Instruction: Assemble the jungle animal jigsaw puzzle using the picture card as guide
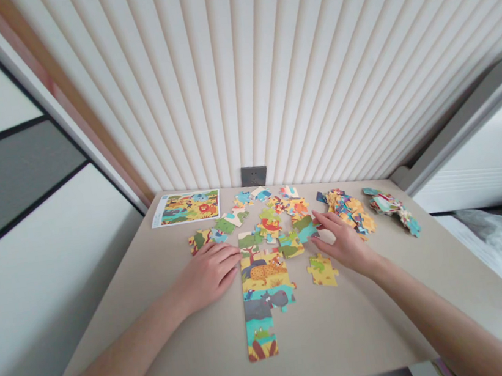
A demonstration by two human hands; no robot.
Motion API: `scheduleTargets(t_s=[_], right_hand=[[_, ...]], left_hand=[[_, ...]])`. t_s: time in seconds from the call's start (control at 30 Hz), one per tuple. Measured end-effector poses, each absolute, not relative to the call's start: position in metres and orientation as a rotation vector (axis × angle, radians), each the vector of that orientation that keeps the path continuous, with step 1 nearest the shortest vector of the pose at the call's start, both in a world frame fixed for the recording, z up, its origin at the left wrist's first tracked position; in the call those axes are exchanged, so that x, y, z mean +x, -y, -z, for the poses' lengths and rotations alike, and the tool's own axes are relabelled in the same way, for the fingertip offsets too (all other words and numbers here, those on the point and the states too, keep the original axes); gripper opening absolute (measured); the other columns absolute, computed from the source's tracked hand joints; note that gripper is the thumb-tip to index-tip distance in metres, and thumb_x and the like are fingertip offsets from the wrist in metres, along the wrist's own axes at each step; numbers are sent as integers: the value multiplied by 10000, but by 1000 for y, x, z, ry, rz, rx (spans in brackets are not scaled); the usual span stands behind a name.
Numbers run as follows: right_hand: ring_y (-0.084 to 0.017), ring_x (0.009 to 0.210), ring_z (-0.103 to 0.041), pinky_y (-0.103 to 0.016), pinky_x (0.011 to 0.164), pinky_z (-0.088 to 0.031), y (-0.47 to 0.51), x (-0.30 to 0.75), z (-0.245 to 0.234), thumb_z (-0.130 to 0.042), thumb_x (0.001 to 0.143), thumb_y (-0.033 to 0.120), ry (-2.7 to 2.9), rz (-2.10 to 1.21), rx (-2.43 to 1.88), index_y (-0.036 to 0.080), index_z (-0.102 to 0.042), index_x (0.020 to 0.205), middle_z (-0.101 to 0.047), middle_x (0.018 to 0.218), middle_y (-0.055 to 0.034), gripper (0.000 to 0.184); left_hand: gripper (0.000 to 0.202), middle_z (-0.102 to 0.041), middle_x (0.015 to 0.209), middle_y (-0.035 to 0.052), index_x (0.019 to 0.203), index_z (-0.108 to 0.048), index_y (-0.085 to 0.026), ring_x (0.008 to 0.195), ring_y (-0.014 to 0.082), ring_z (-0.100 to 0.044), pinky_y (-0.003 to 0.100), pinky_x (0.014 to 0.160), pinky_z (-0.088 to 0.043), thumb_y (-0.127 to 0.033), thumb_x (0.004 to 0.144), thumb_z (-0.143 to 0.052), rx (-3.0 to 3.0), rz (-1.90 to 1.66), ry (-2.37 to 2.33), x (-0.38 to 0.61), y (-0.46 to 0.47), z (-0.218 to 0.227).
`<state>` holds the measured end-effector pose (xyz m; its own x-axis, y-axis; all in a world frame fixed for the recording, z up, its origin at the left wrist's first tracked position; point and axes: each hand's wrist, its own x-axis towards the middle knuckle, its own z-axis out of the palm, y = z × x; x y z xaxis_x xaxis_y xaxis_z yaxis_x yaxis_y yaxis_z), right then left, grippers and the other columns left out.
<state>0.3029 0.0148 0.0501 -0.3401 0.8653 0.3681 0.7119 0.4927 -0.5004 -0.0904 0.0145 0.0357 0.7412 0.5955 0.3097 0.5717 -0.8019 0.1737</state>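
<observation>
My left hand point(209, 275) lies flat on the table, its fingertips at the left edge of a partly joined jigsaw puzzle point(262, 273). The joined part shows a tree, a leopard, a hippo and a crocodile. Between the thumb and fingers of my right hand point(345, 242) is a green and blue puzzle piece point(306, 229), gripped at its right side. Close to it lies a green and yellow puzzle piece point(290, 246); whether the two touch I cannot tell. Below my right hand sits a loose yellow piece with a green crocodile point(323, 270).
A printed reference picture point(189, 208) lies at the back left. Loose pieces point(297, 205) are scattered behind the puzzle. Two piles stand at the right: a mostly yellow pile point(349, 209) and a smaller pile point(389, 205). A wall socket point(254, 176) sits behind the table point(344, 336).
</observation>
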Motion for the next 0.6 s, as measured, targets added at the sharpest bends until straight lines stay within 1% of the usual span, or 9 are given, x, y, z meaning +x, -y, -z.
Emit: scheduleTargets(t_s=[0.17, 0.3, 0.43, 0.6], right_hand=[[-262, 1066, -662, -466, 971, -571, -8, 310, -55, -639, 984, 340, 2012, -81, -1326, 281, -430, 1576, -623, 1247, -118, 631], [-271, 1121, -656, -467, 990, -562, 9, 306, -60, -649, 985, 313, 2004, -57, -1271, 300, -410, 1589, -627, 1264, -121, 650], [-274, 1164, -655, -453, 1001, -571, 47, 289, -62, -636, 997, 292, 2040, -228, -1270, 317, -402, 1590, -618, 1298, -129, 638], [-285, 1224, -639, -441, 1009, -599, 111, 260, -50, -635, 996, 306, 2076, -609, -1301, 327, -461, 1554, -612, 1342, -123, 585]], left_hand=[[265, -708, 1266, 70, 1231, -685, -221, 1192, 242, -622, 446, 1067, -421, -239, 1048, -494, 2865, -538, -972, -90, -15, -35], [272, -712, 1257, 76, 1234, -696, -218, 1182, 242, -627, 447, 1074, -430, -238, 1045, -500, 2868, -550, -972, -90, -15, -34], [281, -716, 1244, 87, 1235, -706, -216, 1170, 249, -634, 451, 1063, -443, -235, 1042, -502, 2873, -554, -971, -90, -15, -36], [286, -712, 1258, 88, 1246, -704, -222, 1179, 249, -632, 450, 1072, -438, -241, 1038, -508, 2871, -545, -961, -91, -14, -38]])
